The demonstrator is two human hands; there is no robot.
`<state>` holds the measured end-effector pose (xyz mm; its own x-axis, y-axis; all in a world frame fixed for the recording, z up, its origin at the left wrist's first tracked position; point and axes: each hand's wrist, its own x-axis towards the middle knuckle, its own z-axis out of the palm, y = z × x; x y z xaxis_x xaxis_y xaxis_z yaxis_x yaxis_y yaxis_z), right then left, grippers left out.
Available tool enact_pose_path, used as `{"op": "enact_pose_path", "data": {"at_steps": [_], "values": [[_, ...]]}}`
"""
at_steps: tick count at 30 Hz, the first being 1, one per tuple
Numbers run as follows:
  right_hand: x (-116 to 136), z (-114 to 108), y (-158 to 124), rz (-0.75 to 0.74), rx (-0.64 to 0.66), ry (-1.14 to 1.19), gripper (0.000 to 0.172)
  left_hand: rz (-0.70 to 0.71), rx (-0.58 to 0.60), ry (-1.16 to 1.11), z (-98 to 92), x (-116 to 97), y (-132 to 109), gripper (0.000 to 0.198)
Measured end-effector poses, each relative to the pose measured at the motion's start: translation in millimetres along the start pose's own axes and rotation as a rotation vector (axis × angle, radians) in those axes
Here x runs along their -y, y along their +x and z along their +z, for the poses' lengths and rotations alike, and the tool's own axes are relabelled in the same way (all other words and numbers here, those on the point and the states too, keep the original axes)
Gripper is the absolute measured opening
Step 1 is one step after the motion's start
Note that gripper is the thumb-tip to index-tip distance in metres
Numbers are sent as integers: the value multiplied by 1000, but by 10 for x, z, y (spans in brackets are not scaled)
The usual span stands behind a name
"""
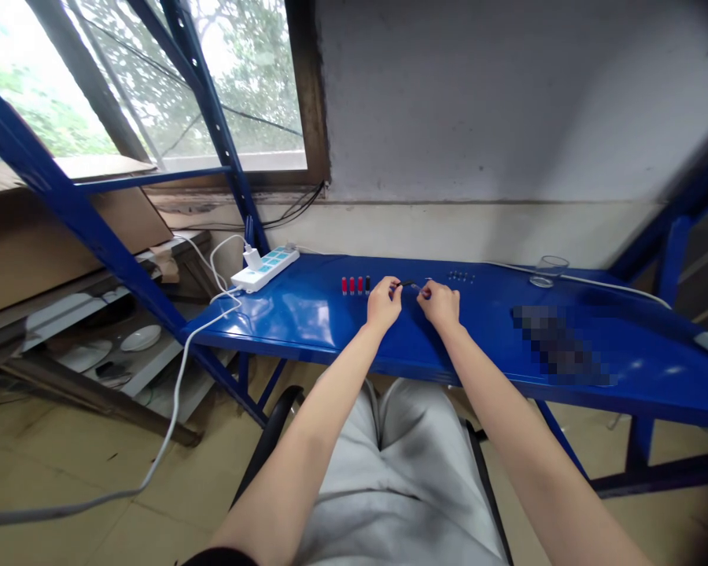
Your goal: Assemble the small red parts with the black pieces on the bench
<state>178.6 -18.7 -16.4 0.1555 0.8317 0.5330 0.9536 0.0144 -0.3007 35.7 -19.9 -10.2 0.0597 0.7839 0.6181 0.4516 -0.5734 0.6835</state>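
A clear, round glass dish (550,270) sits near the back edge of the glossy blue metal table (307,318); its contents cannot be made out. The left hand (383,303) and right hand (440,304) each pinch one end of a short, thin black cable (409,284) just above the tabletop's middle. Small red and black cylindrical pieces (355,284) stand just left. A white plastic power strip (265,269) rests at the far left corner.

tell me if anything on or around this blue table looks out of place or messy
Mostly tidy. Both hands, left hand and right hand, pinch a small dark wire. The odd bit is the white cable from the power strip, trailing off the blue table across the floor.
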Motion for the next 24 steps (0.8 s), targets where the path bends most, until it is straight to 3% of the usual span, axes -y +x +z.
{"op": "enact_pose_path", "data": {"at_steps": [4,11,17,24], "values": [[-29,-8,-12,19,-20,17,7,27,-12,-23,4,21,-1,14],[-7,-5,-29,-85,0,4,6,63,-4,-57,70,87,4,12],[-45,4,-23,29,-40,57,7,56,-16,-79,75,100,7,11],[-61,4,-21,9,-20,60,7,52,-11,-105,79,106,7,11]]}}
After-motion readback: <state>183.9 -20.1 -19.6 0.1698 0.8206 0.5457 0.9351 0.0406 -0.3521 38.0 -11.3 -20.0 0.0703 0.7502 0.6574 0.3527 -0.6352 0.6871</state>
